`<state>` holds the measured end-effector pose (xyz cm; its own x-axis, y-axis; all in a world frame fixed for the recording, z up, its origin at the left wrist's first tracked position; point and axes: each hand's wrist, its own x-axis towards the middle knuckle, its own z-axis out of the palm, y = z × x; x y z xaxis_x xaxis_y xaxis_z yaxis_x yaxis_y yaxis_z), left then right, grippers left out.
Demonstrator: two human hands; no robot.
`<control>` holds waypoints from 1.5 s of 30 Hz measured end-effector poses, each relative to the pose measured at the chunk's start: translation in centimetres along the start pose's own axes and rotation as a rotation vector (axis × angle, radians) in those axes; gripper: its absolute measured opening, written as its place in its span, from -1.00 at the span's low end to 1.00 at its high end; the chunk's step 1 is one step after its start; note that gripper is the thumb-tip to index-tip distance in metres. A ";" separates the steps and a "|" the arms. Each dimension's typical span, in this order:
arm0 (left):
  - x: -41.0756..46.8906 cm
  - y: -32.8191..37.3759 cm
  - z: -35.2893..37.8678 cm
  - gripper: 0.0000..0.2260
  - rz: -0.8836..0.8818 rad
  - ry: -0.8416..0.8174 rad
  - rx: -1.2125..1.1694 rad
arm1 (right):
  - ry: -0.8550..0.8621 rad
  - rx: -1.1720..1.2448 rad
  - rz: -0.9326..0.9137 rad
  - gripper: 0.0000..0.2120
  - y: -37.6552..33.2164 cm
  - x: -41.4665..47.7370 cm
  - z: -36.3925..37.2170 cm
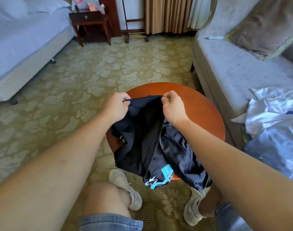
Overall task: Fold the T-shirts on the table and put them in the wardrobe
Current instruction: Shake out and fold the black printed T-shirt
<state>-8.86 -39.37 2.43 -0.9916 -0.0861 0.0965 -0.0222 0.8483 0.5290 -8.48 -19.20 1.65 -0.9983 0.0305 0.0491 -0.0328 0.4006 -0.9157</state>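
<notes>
"Two knees at the bottom edge, in denim shorts (109, 222). What lies just above them?"

"A pair of pale shoes (125, 189) on the carpet (92, 72), one each side of the near rim of the round wooden desk (200, 104)."

"And the T-shirt?"

"The dark T-shirt (142, 134) is in the lower middle of the frame. Its bulk is heaped on the desk, and a part with a teal and white print (165, 175) hangs over the near rim, between the shoes. Whether that heap is one garment or two, I cannot tell."

"The hands?"

"Both are raised over the middle of the desk, close together. The left hand (116, 105) has its fingers curled round one end of the T-shirt's top edge. The right hand (173, 105) pinches the other end between thumb and fingers. The edge runs taut between them and the cloth drops from it to the heap."

"Further out?"

"At the right, a grey sofa (234, 72) with crumpled plastic bags (275, 117) on its near part and a cushion (265, 27) in the upper right corner. At the upper left, a bed (17, 47) with a pale sheet. Along the top, a dark wooden nightstand (90, 19) beside the bed, and striped curtains (167, 14) in the top middle."
</notes>
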 end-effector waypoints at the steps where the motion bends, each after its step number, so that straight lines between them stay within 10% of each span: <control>1: -0.1 0.4 -1.2 -0.86 0.004 0.036 0.030 | 0.019 0.013 -0.012 -0.93 -1.0 -0.1 -0.5; 21: -7.9 4.2 -10.2 -0.85 -0.093 0.207 0.521 | 0.367 -0.141 -0.180 -0.93 -9.2 -5.4 -12.2; 30: -8.6 7.2 -13.0 -0.81 -0.064 0.025 -0.320 | 0.349 -0.121 -0.122 -0.94 -9.8 -4.6 -15.3; 40: -9.4 11.8 -16.2 -0.91 -0.048 -0.129 -0.353 | 0.116 -0.092 -0.072 -0.79 -11.2 -4.6 -15.2; 45: -9.1 15.4 -15.3 -0.63 0.004 -0.256 -0.454 | -0.034 -0.025 -0.164 -0.83 -13.9 -5.4 -14.0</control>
<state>1.79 -33.50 22.63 -0.9922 0.0959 -0.0802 -0.0171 0.5315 0.8469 -1.96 -12.08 19.70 -0.9807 -0.0677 0.1835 -0.1948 0.4204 -0.8862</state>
